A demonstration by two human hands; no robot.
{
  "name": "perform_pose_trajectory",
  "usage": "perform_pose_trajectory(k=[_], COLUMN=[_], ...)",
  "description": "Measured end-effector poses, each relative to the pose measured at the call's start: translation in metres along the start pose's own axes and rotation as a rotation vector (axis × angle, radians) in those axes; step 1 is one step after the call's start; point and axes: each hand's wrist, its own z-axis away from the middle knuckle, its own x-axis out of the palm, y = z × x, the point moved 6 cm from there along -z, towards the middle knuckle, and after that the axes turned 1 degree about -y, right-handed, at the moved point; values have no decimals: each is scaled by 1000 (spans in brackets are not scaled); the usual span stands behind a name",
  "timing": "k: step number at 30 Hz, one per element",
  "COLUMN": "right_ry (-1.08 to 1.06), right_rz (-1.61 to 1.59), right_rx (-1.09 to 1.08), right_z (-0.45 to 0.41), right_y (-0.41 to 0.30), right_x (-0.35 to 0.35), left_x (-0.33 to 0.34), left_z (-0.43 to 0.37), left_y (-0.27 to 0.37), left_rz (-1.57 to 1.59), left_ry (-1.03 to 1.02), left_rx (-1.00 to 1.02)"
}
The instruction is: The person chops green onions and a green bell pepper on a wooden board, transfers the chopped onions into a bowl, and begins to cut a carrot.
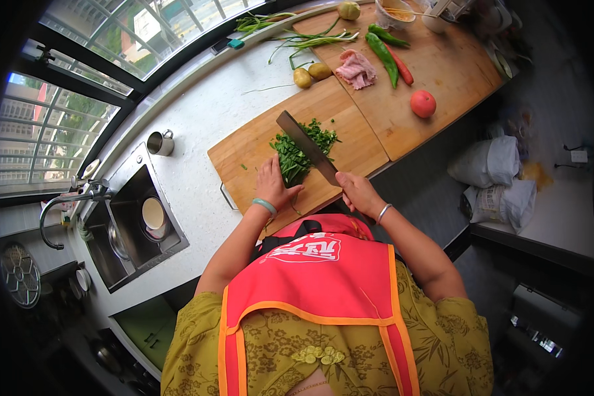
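My right hand [360, 194] grips the handle of a kitchen cleaver [304, 144]. The blade slants up and left across a pile of chopped green leaves [293, 159], hiding part of it. Against the pile's near left side rests my left hand [273, 185], fingers lying together and thumb spread out toward the near end of the greens. Under both is a wooden cutting board [237, 148], with a few green bits scattered on it. Whether the blade touches the board cannot be told.
A second wooden board [401, 138] adjoins at right, bearing a tomato [423, 104], green peppers [383, 59], a red pepper [401, 67] and a pink cloth [356, 69]. Potatoes [302, 78] and scallions [321, 40] lie behind. Left are a metal mug [161, 143] and a sink [178, 240].
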Motion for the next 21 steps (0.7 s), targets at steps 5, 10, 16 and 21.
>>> perform_pose_trajectory(k=[5,10,16,21], right_ry=[-5,-38,-8,-6], right_rz=[17,103,137,265], right_rx=[-35,-42,-31,33], right_z=[5,19,32,40], right_y=[-3,-13,-19,-20], right_x=[6,11,13,16], left_x=[25,10,-11,-1], left_z=[1,5,7,6], left_y=[-23,-15,-6,-14], left_rz=[66,75,181,257], left_ry=[-8,73,207,138], left_rx=[-6,30,179,229])
